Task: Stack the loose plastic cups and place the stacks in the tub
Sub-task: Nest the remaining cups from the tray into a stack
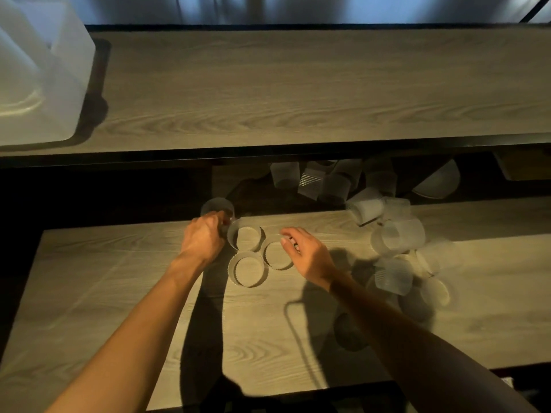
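Translucent plastic cups (pixel 393 239) are lying heaped at the wooden table's (pixel 89 263) right, left hand (pixel 202 239) gripping a tilted cup (pixel 246 238), right hand (pixel 308 256) hovering loose-fingered, grasping nothing, over an upright cup (pixel 275 256), white tub (pixel 38 70) sitting far left beyond.

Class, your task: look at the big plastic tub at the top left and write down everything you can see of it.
The tub is a large whitish, translucent plastic container with rounded corners and smooth walls. It stands upright on the upper wooden shelf, at its far left end, cut off by the picture's top and left edges. Pale shapes show inside, too blurred to identify. It casts a dark shadow to its right. Nothing but the shelf visibly touches it.
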Available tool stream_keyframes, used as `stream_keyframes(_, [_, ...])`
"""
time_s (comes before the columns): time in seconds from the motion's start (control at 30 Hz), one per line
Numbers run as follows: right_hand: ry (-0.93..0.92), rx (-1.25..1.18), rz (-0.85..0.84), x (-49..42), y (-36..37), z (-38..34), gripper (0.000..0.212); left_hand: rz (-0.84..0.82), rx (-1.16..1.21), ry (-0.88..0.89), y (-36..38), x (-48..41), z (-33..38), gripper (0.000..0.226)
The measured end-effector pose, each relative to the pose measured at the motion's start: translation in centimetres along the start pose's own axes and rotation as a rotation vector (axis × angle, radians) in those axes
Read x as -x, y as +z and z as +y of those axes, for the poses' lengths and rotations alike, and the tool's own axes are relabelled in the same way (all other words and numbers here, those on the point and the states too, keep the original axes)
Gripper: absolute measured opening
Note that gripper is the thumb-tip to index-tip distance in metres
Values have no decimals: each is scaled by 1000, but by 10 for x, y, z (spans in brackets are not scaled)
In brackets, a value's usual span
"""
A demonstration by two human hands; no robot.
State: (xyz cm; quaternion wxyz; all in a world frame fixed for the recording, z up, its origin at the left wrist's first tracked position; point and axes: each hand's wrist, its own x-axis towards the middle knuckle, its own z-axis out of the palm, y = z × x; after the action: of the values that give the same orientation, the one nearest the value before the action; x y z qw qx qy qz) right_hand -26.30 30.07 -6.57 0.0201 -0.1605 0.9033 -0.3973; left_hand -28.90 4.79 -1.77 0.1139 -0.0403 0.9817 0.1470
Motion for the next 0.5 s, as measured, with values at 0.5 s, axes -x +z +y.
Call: stream_keyframes(0.5, [232,209,-163,26,-80,15,17,-8,306,338,27,56,96,18])
